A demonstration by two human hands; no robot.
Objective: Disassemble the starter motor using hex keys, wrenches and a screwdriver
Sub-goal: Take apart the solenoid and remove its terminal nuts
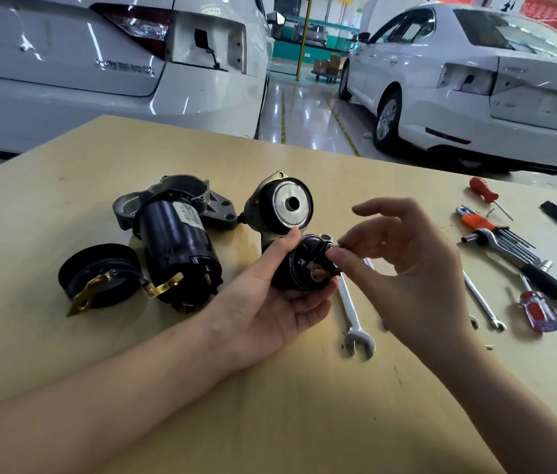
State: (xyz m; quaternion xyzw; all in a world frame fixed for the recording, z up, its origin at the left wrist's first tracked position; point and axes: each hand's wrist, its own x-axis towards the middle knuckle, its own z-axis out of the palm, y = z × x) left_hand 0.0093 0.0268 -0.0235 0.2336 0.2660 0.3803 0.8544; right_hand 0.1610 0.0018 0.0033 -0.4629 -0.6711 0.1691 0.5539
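Observation:
My left hand cradles a small black solenoid cap with copper terminals, thumb on its top edge. My right hand pinches a small nut at the cap's right side with thumb and forefinger, the other fingers spread. The black starter motor body lies on the wooden table with its grey aluminium nose housing behind it. A solenoid housing with a silver face and centre hole stands behind my left hand. A black end cover with brass straps lies at the left.
A combination wrench lies under my right hand, another wrench to its right. A hex key set, a ratchet handle, a red-handled screwdriver and a stubby screwdriver lie at the right. White cars stand beyond the table.

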